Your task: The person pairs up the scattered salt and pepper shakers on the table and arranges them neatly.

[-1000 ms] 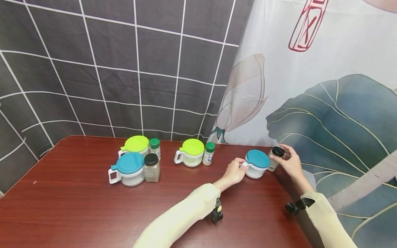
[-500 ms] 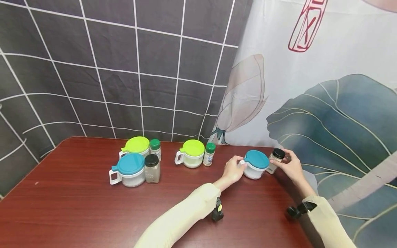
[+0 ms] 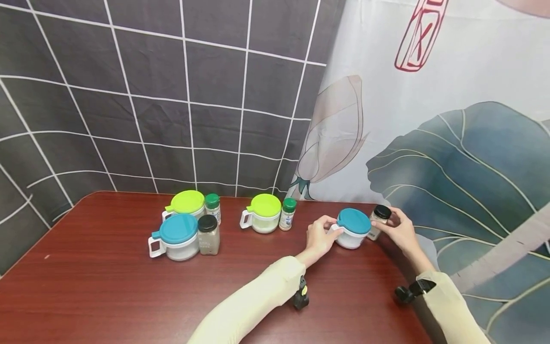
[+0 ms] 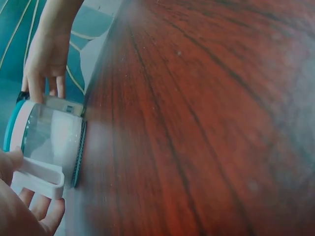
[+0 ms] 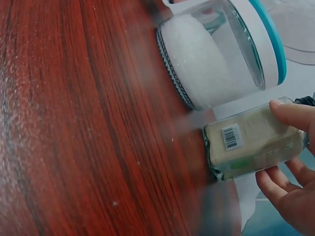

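Observation:
My left hand (image 3: 320, 237) pinches the white handle (image 4: 42, 183) of a seasoning jar with a blue lid (image 3: 354, 221). Through the jar's clear wall, white granules (image 5: 197, 64) are visible. Just right of that jar, my right hand (image 3: 400, 232) grips a square spice bottle (image 5: 253, 142) with a black cap (image 3: 381, 211). The bottle holds pale powder, and its barcode label faces the right wrist camera. Thumb and fingers lie on opposite sides of the bottle. Both containers stand close together near the table's right edge, with a narrow gap between them in the right wrist view.
Left of my hands stand a green-lidded jar (image 3: 264, 206) and a green-capped shaker (image 3: 287, 214). Farther left are another green-lidded jar (image 3: 186, 202), a blue-lidded jar (image 3: 177, 234), a black-capped bottle (image 3: 208, 235) and a green-capped shaker (image 3: 212, 205). Hanging cloth (image 3: 335, 143) borders the table (image 3: 129, 296).
The blue-lidded jar has shifted slightly left with my left hand at its handle. The black-capped bottle in my right hand has moved slightly left too. The containers farther left stay put.

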`<action>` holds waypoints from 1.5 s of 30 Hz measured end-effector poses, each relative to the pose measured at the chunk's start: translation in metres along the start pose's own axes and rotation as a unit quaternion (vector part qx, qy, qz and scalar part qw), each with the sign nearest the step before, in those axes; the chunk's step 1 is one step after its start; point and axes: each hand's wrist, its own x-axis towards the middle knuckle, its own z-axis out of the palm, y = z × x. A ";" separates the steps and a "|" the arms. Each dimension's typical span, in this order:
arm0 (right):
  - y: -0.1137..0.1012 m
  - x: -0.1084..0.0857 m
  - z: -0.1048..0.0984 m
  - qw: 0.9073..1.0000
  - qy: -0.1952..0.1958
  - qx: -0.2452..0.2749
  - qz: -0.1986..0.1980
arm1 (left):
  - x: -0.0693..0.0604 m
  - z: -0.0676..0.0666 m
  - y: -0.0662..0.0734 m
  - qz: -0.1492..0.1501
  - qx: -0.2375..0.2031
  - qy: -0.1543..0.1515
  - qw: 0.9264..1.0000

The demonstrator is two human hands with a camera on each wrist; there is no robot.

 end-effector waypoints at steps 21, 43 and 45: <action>-0.003 -0.008 0.005 0.999 0.044 0.006 -0.004 | -0.004 0.002 0.006 -0.055 0.026 0.053 0.997; -0.019 -0.023 0.009 0.997 0.064 0.013 -0.041 | -0.015 -0.018 0.001 -0.038 0.025 0.055 0.997; -0.021 -0.024 0.010 0.997 0.065 0.011 -0.045 | -0.015 -0.020 0.002 -0.039 0.027 0.055 0.997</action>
